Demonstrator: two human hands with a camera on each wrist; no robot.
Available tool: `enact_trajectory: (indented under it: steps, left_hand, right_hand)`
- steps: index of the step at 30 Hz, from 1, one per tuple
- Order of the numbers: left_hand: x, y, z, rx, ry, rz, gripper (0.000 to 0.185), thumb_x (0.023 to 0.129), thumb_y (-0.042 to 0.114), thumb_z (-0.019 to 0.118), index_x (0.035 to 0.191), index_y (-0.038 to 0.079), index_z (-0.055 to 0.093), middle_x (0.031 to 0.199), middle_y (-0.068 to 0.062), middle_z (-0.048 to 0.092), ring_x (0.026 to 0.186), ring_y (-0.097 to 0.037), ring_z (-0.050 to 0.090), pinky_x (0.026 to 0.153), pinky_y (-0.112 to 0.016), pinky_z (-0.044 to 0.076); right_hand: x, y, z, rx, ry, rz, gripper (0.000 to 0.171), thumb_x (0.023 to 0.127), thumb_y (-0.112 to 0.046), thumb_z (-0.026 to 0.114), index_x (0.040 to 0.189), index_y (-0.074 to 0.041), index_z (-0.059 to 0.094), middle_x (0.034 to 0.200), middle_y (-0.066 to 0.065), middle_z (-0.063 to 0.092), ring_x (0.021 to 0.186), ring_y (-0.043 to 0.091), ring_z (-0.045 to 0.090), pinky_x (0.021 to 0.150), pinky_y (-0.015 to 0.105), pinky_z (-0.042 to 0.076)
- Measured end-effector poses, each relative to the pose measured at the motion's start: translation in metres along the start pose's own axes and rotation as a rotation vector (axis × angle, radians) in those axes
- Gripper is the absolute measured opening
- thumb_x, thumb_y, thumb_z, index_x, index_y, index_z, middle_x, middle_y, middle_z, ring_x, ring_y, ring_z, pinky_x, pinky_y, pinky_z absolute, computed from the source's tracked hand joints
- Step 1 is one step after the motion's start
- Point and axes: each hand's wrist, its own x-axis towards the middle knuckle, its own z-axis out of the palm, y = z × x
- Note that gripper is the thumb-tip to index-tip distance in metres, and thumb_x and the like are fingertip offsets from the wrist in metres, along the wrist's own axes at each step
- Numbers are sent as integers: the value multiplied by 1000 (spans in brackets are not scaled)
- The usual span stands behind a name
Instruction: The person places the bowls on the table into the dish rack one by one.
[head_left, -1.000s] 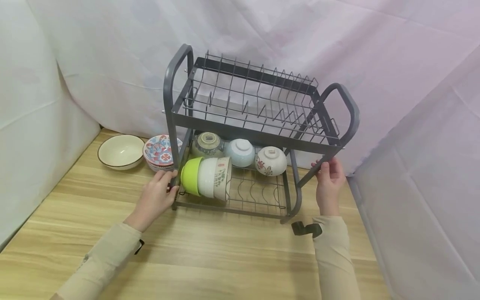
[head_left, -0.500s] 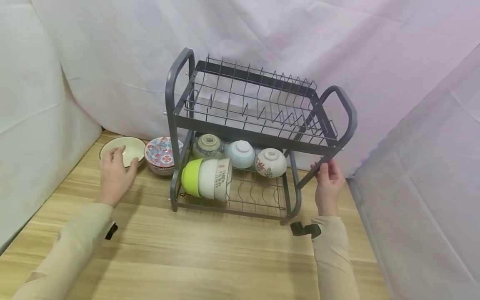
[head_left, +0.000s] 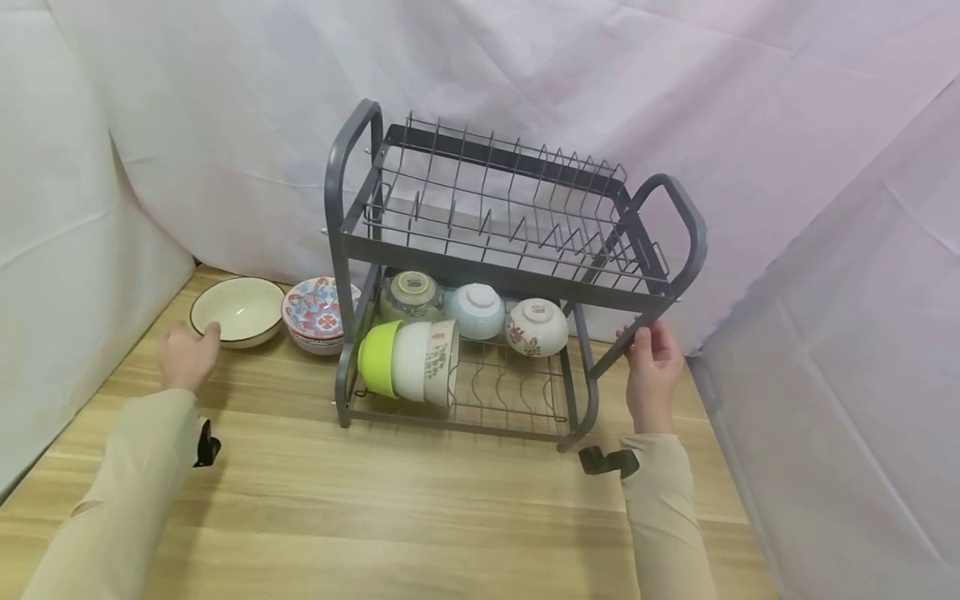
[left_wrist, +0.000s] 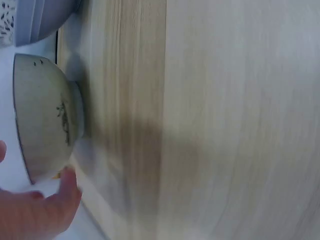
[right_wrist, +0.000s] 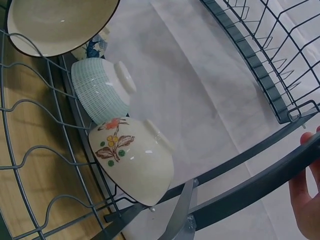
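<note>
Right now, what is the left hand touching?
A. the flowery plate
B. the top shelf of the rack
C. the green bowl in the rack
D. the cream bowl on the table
D: the left hand has its fingers at the rim of the cream bowl on the table, away from the rack, which the right hand holds.

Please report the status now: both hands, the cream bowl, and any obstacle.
Left hand at rim of cream bowl, grip unclear. Right hand grips rack brace. Patterned bowl sits beside cream bowl.
</note>
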Motion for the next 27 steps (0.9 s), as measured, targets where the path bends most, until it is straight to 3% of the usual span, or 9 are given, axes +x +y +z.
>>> enact_trajectory:
  steps: [6,14,18,20,22,24,25,26,27]
  left_hand:
    - [4,-5,5,-120,-72,-84,70,94,36,21,137,-17,4,140,-39,11,130,-49,13,108,-51,15]
    - [6,-3,16,-273,7,-134,60,93,27,19,140,-7,3,144,-31,10,134,-38,14,110,-43,14]
    - [7,-2,19,-342,10,-184,57,93,25,17,141,0,-1,146,-27,8,133,-32,17,109,-35,21]
    - [9,-2,19,-348,25,-190,55,93,23,16,141,1,1,146,-26,11,121,-28,40,98,-29,38]
    - [11,-4,18,-348,35,-182,54,93,22,15,141,0,3,144,-28,16,92,-15,61,76,-20,50]
    - [12,-6,17,-326,51,-163,52,93,20,14,139,-3,7,140,-31,23,56,-2,59,54,-16,50]
    - [12,-7,16,-300,68,-155,52,93,20,14,139,-4,9,139,-31,25,55,-4,59,54,-19,51]
    - [12,-8,15,-275,74,-147,53,93,20,14,140,-4,10,139,-32,25,60,-9,64,62,-25,53]
    - [12,-8,13,-244,87,-138,53,93,19,14,140,-5,11,139,-32,26,76,-17,67,73,-30,52]
  right_hand:
    - [1,1,-1,-26,-5,5,14,90,-1,51,93,-6,63,81,5,59,76,16,59,74,24,52]
    - [-1,2,0,-66,-2,-1,12,90,-4,52,93,-8,63,82,4,59,76,14,59,75,25,52]
    - [-1,4,-1,-54,-10,-10,12,90,-3,52,93,-7,63,82,6,59,76,15,60,75,24,52]
    - [-1,4,-1,-40,-17,-14,13,90,-2,51,93,-7,63,81,7,58,75,15,60,74,24,52]
    - [-1,4,-1,-34,-23,-20,13,90,-2,51,93,-7,63,81,8,58,75,16,60,74,24,52]
    - [-1,4,-1,-40,-25,-24,13,90,-2,51,92,-8,63,81,7,58,74,15,61,73,23,52]
    - [-1,4,-1,-41,-26,-25,13,90,-3,51,92,-8,63,81,7,58,74,15,61,73,23,52]
    - [-1,4,-1,-45,-27,-25,13,90,-3,51,92,-9,63,81,7,59,74,14,61,72,23,52]
    - [-1,4,-2,-43,-32,-26,13,90,-3,51,93,-8,63,81,7,59,74,14,61,72,23,52]
